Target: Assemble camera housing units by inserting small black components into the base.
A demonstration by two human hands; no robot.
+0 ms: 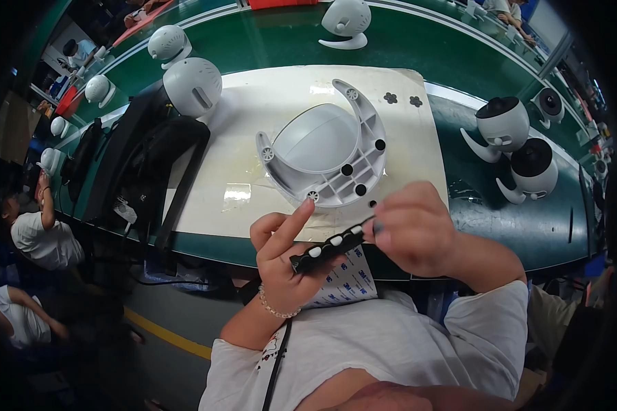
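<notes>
Black flat strip w/ white round pads [328, 248] held at both ends: left hand [281, 257] cradling, forefinger up; right hand [413, 229] pinching, above desk [418, 144].

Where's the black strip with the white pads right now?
In the head view, the black strip sits low and centre, held between the left hand and right hand, just in front of the grey curved base on the white mat.
</notes>
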